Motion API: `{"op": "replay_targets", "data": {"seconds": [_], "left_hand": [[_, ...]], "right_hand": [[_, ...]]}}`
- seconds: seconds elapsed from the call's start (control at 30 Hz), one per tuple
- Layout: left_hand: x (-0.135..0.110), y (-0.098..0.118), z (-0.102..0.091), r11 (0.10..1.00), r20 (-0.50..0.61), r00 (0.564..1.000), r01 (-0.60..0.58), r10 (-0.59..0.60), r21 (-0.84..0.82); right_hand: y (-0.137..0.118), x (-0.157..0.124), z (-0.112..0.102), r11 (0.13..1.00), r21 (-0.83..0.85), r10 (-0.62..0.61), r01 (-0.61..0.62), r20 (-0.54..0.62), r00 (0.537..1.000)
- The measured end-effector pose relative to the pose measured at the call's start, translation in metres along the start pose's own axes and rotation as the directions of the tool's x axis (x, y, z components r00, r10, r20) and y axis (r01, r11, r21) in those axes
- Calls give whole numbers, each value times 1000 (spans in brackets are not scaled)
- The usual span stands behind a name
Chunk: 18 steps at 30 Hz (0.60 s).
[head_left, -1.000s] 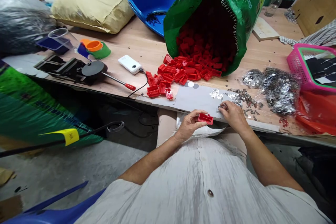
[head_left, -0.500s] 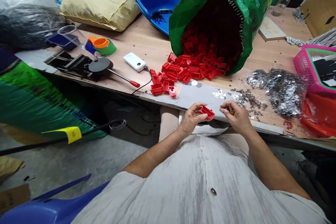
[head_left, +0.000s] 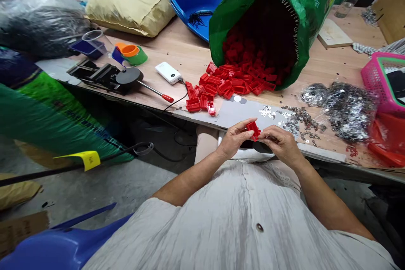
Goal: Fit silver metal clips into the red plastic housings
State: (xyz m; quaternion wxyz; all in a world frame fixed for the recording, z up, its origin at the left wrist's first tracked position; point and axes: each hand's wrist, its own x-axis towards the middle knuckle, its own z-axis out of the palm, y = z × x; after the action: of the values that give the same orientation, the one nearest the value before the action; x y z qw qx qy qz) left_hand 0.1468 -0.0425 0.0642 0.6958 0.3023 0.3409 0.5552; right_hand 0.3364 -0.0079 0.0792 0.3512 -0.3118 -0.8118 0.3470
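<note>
My left hand (head_left: 236,138) pinches a small red plastic housing (head_left: 253,130) above my lap, at the table's front edge. Against the housing's right end, the fingertips of my right hand (head_left: 280,141) are pressed together; whatever lies between them is too small to make out. Beyond my hands, more red housings (head_left: 221,84) spill in a heap from the mouth of a green sack (head_left: 218,25). Small flat metal pieces (head_left: 297,118) lie scattered on the grey sheet (head_left: 234,114) and the wood beside it.
Clear bags of metal pieces (head_left: 351,109) and a pink basket (head_left: 370,71) stand at the right. A hand press with a red-tipped lever (head_left: 129,75), a white power bank (head_left: 168,72) and a blue basin (head_left: 180,4) occupy the left and back. A cable (head_left: 120,154) crosses below the table edge.
My right hand has moved left, bringing its fingertips to the red housing. The housing has been turned more upright in my left hand. The whole view has shifted slightly.
</note>
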Motion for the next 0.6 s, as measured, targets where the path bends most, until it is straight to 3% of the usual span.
{"op": "replay_targets", "data": {"seconds": [0.1,0.33,0.5,0.6], "left_hand": [[1,-3,-3,998,18,1000,-12,11,66],[3,-8,-6,989,47,999,-15,8,145],[11,-8,-13,954,70,994,-102,86,282],[22,-8,-21,849,113,977,-213,181,484]], "right_hand": [[6,-3,1,998,47,38,-40,39,999],[15,-11,1,929,170,327,-328,32,944],[22,-13,-1,956,30,292,-293,23,956],[27,-13,1,962,-149,230,-227,8,973]]}}
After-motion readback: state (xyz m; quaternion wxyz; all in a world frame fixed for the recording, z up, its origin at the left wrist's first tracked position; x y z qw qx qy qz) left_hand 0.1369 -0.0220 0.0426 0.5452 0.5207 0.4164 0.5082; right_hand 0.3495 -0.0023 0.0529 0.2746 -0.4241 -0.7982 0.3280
